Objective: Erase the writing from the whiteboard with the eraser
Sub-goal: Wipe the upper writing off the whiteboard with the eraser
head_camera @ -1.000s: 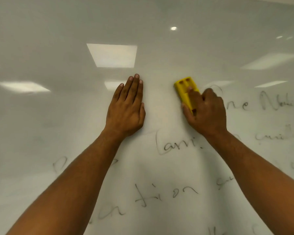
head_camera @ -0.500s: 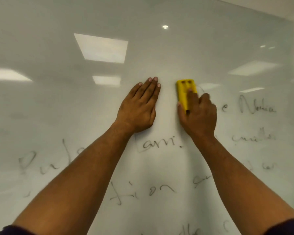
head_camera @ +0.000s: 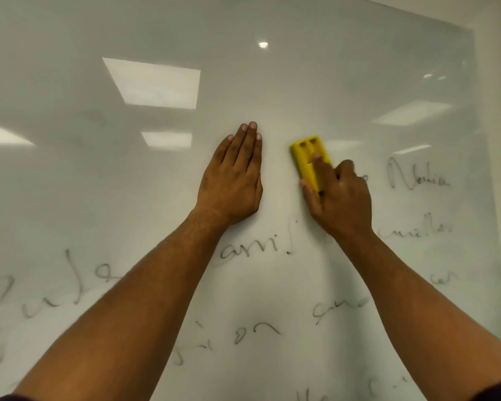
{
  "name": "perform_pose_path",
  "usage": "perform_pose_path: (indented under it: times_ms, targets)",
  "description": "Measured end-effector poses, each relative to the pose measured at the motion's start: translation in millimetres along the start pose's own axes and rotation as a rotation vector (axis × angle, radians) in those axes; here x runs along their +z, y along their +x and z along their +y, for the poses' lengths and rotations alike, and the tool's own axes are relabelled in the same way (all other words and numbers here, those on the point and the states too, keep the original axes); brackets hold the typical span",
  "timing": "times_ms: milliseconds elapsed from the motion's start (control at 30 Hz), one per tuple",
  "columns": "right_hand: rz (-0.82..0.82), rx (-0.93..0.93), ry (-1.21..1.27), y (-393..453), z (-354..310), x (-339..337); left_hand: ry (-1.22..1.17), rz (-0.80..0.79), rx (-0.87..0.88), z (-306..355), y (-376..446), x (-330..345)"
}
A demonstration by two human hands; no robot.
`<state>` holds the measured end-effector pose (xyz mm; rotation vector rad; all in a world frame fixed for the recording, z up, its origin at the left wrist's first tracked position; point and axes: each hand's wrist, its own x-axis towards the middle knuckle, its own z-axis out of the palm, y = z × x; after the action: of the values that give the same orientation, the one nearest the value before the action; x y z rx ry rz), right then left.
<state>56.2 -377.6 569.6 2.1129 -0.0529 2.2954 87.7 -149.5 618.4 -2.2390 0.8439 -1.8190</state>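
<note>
A: Where's the eraser (head_camera: 308, 160) rn?

B: Flat on the whiteboard (head_camera: 301, 68), near mid-frame, just at 3 o'clock of the left hand (head_camera: 232, 180). Its long axis runs roughly 11-to-5. Top half shows; the rest is under the right hand (head_camera: 340, 198).

A: Grip?

B: Right fingers (head_camera: 320, 166) are curled over the back and closed on the eraser, with the thumb along its 9 o'clock edge. Left fingers (head_camera: 248, 146) lie straight and pressed together, palm flat on the board, holding nothing. Looks like a brace.

A: How will it handle?

B: Yellow moulded block w/ two recesses at the top end, so prob. rigid plastic and light. Can't see the wiping face. Not fragile, I'd say. The board is glossy, ceiling lights mirror in it, so the eraser should slide easily. It could skate w/o cleaning unless pressure is even.

A: Best hold?

B: Where it is now: long sides pinched, palm over the back, face kept flat.

A: Work left?

B: Plenty. Writing (head_camera: 417, 178) sits at 3 o'clock of the right hand, w/ more lines at 5, 6 and 8 o'clock. Around the hands and above, the board reads clear.
</note>
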Motion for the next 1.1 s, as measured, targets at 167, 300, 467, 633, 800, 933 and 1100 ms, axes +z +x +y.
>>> perform_pose_path:
  times_ms: [167, 300, 467, 633, 800, 933, 1100]
  targets:
    - [-0.014, 0.052, 0.08, -2, -5, 4, -0.012, -0.004, 0.007, 7, 7, 1]
    - [0.023, 0.199, 0.031, 0, 9, 2, 0.011, -0.01, 0.036, 8, 13, 2]
    - [0.004, -0.086, 0.009, -14, 25, 3, -0.005, -0.013, 0.047, 20, 21, 4]
    - [0.029, 0.238, 0.061, -17, 35, 6, -0.024, -0.005, 0.066, 31, 30, 8]
    - [0.072, 0.418, 0.054, -21, 53, 6, -0.025, 0.008, 0.07, 45, 40, 12]
    - [0.048, 0.183, 0.062, -34, 51, 7, -0.029, -0.004, 0.068, 54, 48, 15]
    - [0.073, 0.619, 0.07, -21, 56, 10, -0.015, -0.008, 0.078, 61, 55, 16]
